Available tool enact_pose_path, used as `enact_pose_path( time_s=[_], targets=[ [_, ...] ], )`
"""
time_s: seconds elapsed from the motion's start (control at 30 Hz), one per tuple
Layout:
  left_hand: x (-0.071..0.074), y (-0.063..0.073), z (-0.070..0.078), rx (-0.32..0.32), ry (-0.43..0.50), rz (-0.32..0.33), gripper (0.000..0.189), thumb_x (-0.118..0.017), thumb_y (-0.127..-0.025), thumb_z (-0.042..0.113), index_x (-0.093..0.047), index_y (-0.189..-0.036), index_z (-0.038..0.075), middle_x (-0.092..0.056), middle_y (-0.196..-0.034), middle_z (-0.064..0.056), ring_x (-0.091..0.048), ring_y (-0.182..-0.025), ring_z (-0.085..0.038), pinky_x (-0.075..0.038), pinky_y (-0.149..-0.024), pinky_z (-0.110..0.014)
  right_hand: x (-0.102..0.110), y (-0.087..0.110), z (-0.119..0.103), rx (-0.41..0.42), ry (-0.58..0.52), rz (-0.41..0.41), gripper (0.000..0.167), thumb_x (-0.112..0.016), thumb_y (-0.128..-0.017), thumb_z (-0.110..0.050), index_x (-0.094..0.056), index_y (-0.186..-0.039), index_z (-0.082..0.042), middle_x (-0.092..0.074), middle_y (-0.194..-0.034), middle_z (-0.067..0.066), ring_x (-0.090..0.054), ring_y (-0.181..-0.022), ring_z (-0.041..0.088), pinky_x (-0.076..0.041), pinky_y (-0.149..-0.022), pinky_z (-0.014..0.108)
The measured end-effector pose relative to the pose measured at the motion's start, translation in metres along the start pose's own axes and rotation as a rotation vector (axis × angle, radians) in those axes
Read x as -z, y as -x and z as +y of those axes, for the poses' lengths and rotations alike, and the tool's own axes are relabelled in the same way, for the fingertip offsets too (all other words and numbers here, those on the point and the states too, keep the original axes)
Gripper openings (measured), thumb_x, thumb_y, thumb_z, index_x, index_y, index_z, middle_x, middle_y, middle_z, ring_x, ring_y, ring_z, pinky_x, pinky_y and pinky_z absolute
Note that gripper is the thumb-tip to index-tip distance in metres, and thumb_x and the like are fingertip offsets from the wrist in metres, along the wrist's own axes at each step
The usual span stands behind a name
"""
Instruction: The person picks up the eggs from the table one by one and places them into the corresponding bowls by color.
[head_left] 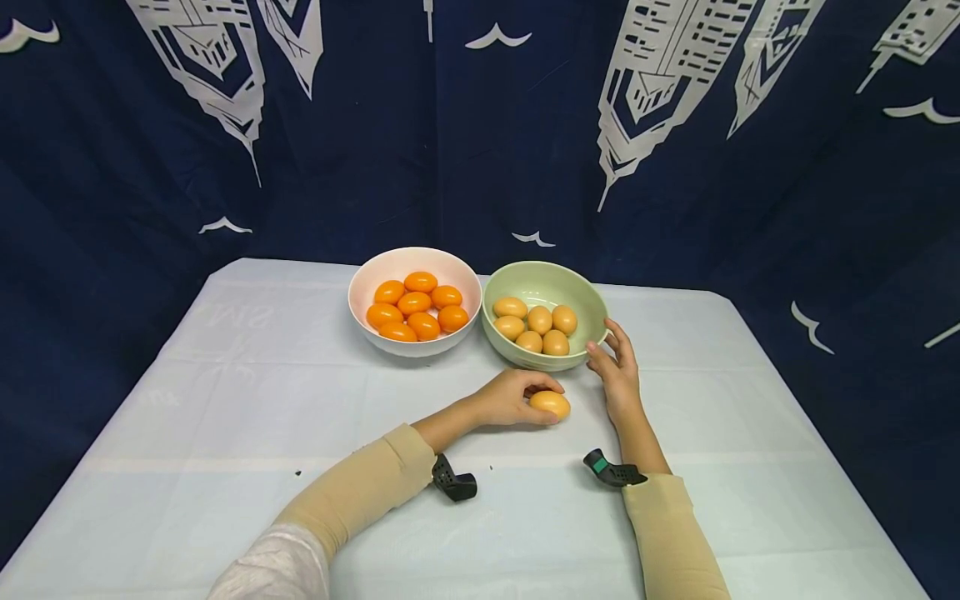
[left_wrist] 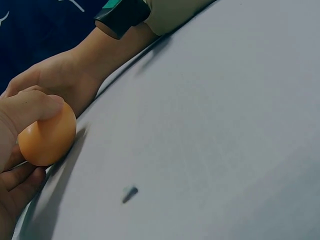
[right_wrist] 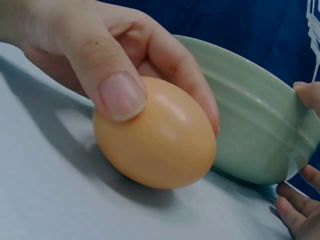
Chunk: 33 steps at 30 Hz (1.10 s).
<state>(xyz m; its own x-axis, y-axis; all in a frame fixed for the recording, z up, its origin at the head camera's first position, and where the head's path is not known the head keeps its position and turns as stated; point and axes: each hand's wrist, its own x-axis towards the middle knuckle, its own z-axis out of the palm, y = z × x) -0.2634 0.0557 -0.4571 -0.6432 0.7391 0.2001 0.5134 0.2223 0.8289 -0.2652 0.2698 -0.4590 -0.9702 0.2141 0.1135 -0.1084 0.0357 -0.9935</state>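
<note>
Between the thumb and fingers of my left hand is a light brown egg, pinched low over the table in front of the green bowl. The egg fills the middle of the right wrist view, with the left thumb across its top. My right hand grips the bowl's right side, thumb at the rim and fingers lower on the outer wall. Several similar brown eggs lie inside that bowl. In the left wrist view the right hand shows behind the held egg, partly hidden.
A pink bowl with several bright orange egg-shaped things stands close to the left of the green bowl. A white cloth covers the table, with small dark specks on it. Behind hangs a navy curtain.
</note>
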Motion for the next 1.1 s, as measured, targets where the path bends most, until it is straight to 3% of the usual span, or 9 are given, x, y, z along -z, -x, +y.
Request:
enact_pose_path(
  time_s=[0.43, 0.67, 0.93, 1.1],
  targets=[
    [0.012, -0.009, 0.017, -0.048, -0.039, -0.009, 0.040, -0.080, -0.082, 0.016, -0.067, -0.118, 0.007, -0.069, -0.113, -0.001, -0.057, -0.098, -0.003, -0.045, -0.090, -0.017, 0.001, 0.000, -0.003, 0.005, -0.004, -0.011, 0.058, -0.059, -0.098, -0.020, -0.035, -0.151, -0.018, -0.036, -0.149, 0.010, -0.049, -0.113, 0.015, -0.047, -0.087, 0.024],
    [0.021, -0.017, 0.029, -0.077, 0.020, -0.027, 0.036, -0.079, -0.083, 0.015, -0.068, -0.115, 0.005, -0.070, -0.107, -0.001, -0.059, -0.091, -0.002, -0.048, -0.085, -0.018, 0.001, 0.002, -0.004, -0.007, 0.002, -0.012, 0.060, -0.060, -0.098, -0.021, -0.033, -0.151, -0.018, -0.035, -0.150, 0.011, -0.049, -0.112, 0.015, -0.047, -0.087, 0.023],
    [0.034, -0.022, 0.042, -0.056, 0.099, -0.013, 0.034, -0.079, -0.083, 0.014, -0.068, -0.113, 0.002, -0.068, -0.101, -0.001, -0.060, -0.090, -0.005, -0.050, -0.084, -0.020, 0.001, 0.000, -0.001, -0.021, 0.010, -0.009, 0.060, -0.060, -0.097, -0.024, -0.034, -0.151, -0.021, -0.035, -0.150, 0.008, -0.049, -0.115, 0.016, -0.047, -0.086, 0.023],
    [0.044, -0.026, 0.047, -0.057, 0.082, 0.019, 0.033, -0.079, -0.083, 0.014, -0.068, -0.112, 0.003, -0.069, -0.101, -0.003, -0.061, -0.090, -0.006, -0.050, -0.084, -0.020, 0.002, 0.000, 0.000, -0.011, 0.005, -0.016, 0.061, -0.061, -0.097, -0.024, -0.034, -0.151, -0.020, -0.036, -0.150, 0.009, -0.050, -0.114, 0.016, -0.047, -0.087, 0.025]
  ],
)
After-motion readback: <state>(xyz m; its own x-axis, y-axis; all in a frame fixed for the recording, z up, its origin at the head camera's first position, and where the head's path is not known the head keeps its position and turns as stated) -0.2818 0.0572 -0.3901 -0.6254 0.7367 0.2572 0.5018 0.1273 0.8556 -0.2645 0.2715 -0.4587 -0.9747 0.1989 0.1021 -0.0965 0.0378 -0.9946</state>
